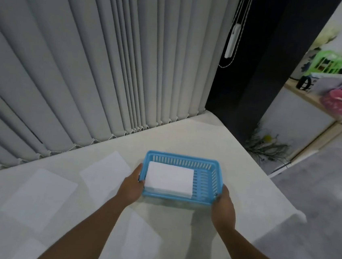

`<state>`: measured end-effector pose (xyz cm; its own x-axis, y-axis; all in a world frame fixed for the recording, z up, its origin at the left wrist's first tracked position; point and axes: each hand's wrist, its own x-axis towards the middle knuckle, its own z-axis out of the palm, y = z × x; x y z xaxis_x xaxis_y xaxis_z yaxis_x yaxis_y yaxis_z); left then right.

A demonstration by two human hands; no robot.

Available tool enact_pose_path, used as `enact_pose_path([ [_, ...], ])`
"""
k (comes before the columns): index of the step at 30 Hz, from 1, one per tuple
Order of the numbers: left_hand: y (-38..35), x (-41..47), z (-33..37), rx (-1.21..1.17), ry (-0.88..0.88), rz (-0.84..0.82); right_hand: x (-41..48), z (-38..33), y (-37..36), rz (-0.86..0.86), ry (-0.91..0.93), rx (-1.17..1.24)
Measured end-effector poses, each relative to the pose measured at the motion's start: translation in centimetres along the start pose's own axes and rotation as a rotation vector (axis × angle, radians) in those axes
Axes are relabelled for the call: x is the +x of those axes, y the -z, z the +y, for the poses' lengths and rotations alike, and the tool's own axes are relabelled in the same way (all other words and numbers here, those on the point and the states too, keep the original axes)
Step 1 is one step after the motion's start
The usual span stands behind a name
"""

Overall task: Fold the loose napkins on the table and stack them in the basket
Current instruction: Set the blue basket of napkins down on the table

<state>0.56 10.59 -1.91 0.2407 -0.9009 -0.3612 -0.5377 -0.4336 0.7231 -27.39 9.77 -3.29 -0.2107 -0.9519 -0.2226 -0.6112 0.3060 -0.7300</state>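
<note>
Done: folded napkin stack [169,178] in blue basket [184,157].
Left: loose napkins [38,197], my 9 o'clock.
Hands: L hand [133,183], R hand [224,206] both gripping basket.

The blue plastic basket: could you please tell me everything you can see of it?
The blue plastic basket is rectangular and shallow, with slotted walls and floor and a smooth rim. It is level over the pale table; whether it rests there is unclear. The left hand grips its left end, the right hand its near right corner. A stack of folded white napkins fills its left part.
</note>
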Motion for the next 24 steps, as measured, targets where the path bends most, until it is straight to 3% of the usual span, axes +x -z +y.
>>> enact_pose_path([
  [19,0.0,-3.1,-3.6,-0.04,0.004,-0.008,-5.3,3.4,-1.7,0.074,-0.082,-0.046],
  [24,0.5,-3.6,-3.9,-0.076,0.021,0.067,-6.0,1.7,-1.6,0.182,0.1,-0.281],
])
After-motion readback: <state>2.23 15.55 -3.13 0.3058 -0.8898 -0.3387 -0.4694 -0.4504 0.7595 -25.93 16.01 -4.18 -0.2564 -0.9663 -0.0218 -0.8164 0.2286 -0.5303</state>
